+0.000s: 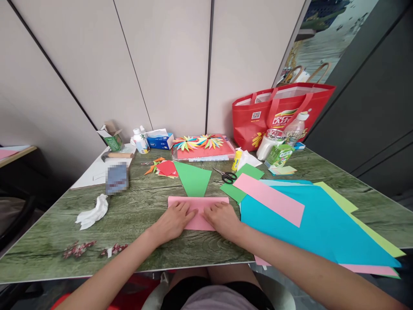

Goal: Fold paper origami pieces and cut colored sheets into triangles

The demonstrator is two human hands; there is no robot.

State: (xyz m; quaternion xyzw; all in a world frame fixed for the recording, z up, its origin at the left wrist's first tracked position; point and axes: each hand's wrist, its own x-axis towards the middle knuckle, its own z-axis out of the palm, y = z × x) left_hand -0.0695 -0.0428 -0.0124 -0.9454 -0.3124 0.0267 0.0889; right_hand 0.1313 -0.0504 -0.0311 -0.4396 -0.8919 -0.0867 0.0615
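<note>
A pink sheet of paper [200, 221] lies in front of me, its far edge curled over into a loose fold. My left hand [174, 219] is on the left part of the sheet, fingers bent at the fold and thumb pointing inward. On the right part, my right hand [222, 219] mirrors it, fingers curled on the paper. Both hands grip the sheet against the table. Just beyond the fold lies a green piece of paper [193, 177]. Black-handled scissors [227, 175] rest to its right, beside a pink strip [271, 200].
Large blue sheets [306, 219] cover the table's right side. A yellow glue stick [237, 160], folded paper stars [209, 141], a red bag [254, 120] and a clear bottle [295, 129] stand at the back. Left are a crumpled tissue [93, 212] and a hammer [118, 155].
</note>
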